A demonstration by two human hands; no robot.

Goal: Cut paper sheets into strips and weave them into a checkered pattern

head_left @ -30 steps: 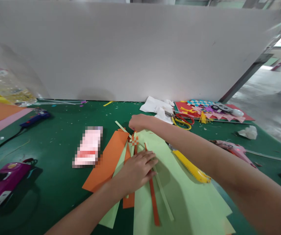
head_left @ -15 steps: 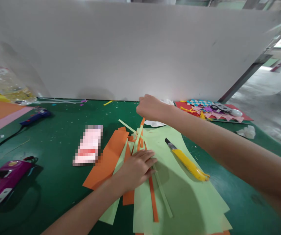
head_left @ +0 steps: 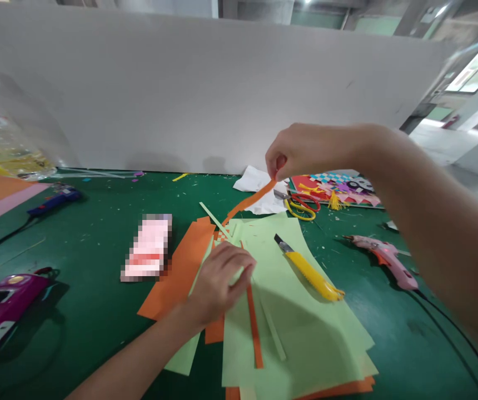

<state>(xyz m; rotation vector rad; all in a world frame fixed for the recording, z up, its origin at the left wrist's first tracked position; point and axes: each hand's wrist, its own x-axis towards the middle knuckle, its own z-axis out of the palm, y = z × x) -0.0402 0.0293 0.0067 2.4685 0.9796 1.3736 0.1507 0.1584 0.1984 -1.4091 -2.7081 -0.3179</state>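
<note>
My right hand (head_left: 291, 153) is raised over the back of the table, its fingers pinching one end of an orange paper strip (head_left: 250, 200). The strip slants down to a small orange and pale green checkered weave (head_left: 223, 236). My left hand (head_left: 224, 280) rests just in front of that weave, fingers loosely bent and thumb apart, partly covering the paper strips. Beneath it lie pale green sheets (head_left: 305, 333) and an orange sheet (head_left: 176, 272). Another orange strip (head_left: 255, 333) and a pale green strip (head_left: 273, 328) run toward me. A yellow utility knife (head_left: 312, 275), blade out, lies on the green sheets.
Scissors (head_left: 303, 204) lie beside crumpled white paper (head_left: 253, 180) at the back. A pink glue gun (head_left: 389, 261) with a cord is at right. A blurred-out pink phone-like object (head_left: 149, 247), a purple device (head_left: 8, 305) and a blue corded tool (head_left: 55, 200) are left. A white panel (head_left: 180, 94) stands behind.
My right hand has risen and moved right, drawing the orange strip up at a slant. My left hand's fingers have lifted and bent. The scissors and glue gun have come into view.
</note>
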